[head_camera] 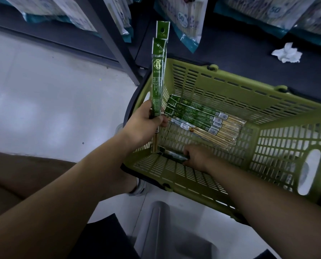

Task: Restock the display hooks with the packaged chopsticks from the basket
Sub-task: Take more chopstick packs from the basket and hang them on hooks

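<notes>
Chopstick packs [158, 75] upright in the gripping left hand [146, 124], right hand [197, 157] around another pack [171, 155] in the basket [230, 79].

The right hand [195, 157] is covering most of a chopstick pack [167, 153] low in the basket [268, 101]. The left hand [144, 124] is hiding part of the held packs [158, 71], whose print is showing too small to read. The top edge is cutting off the hanging bags [185, 19].
</notes>
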